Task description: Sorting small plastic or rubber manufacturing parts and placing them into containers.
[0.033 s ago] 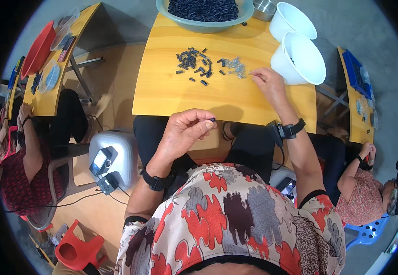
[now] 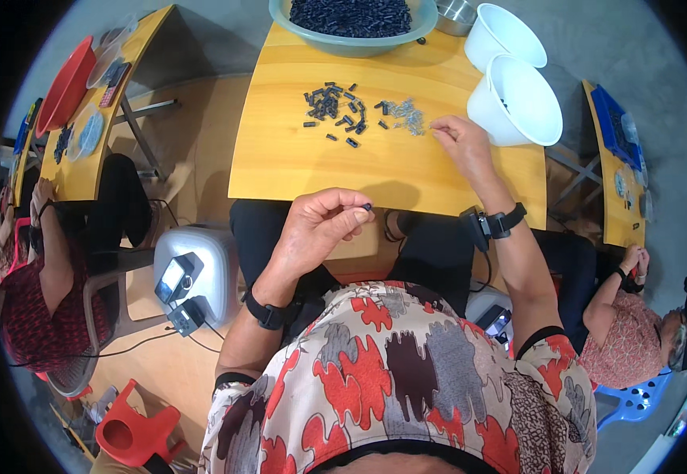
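Note:
Between the thumb and forefinger of my left hand [image 2: 324, 224] is a small black plastic piece [image 2: 368, 207], held just over the table's near edge. My right hand [image 2: 467, 147] hovers above the table with thumb and forefinger pinched; whatever lies between those tips is too small to make out. Just left of those fingertips is a little heap of thin silvery metal parts [image 2: 410, 118]. Further left, a loose pile of short black plastic pieces [image 2: 324, 103] is spread on the yellow wooden table [image 2: 296, 166].
At the table's far side stands a wide basin [image 2: 280, 17] full of black pieces, beside a metal bowl [image 2: 456, 16]. Two white buckets [image 2: 509, 110] are at the right edge. People sit at side tables left and right; a grey stool [image 2: 201, 276] carries electronic devices.

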The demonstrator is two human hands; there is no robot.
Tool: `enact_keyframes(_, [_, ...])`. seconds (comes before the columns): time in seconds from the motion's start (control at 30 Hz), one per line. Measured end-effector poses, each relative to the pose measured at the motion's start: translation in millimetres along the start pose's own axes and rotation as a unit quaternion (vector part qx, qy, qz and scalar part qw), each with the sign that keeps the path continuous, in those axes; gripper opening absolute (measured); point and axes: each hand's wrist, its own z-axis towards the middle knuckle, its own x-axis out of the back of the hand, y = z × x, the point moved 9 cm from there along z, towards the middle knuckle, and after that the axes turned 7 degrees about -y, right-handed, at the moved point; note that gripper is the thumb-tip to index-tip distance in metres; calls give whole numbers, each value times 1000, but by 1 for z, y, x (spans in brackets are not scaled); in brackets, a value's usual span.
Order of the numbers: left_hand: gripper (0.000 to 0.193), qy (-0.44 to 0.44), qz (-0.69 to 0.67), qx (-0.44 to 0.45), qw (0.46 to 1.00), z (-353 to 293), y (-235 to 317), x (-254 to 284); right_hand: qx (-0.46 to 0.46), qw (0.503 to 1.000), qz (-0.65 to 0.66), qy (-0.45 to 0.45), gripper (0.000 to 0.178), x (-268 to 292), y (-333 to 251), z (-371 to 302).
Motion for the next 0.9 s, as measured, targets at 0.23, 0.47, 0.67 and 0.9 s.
enact_keyframes(0.23, [12, 0, 0, -11, 1000, -1, 4, 0, 36, 991, -122, -37, 8, -8, -15, 9])
enact_keyframes(0.47, [13, 12, -1, -9, 1000, -1, 4, 3, 29, 990, -129, -42, 7, -11, -13, 13])
enact_keyframes(0.67, [13, 15, -2, -18, 1000, -1, 7, 4, -6, 992, -126, -25, 8, -5, -5, 9])
enact_keyframes(0.9, [14, 24, -3, -18, 1000, -1, 10, 5, 5, 981, -189, -48, 9, -10, -8, 16])
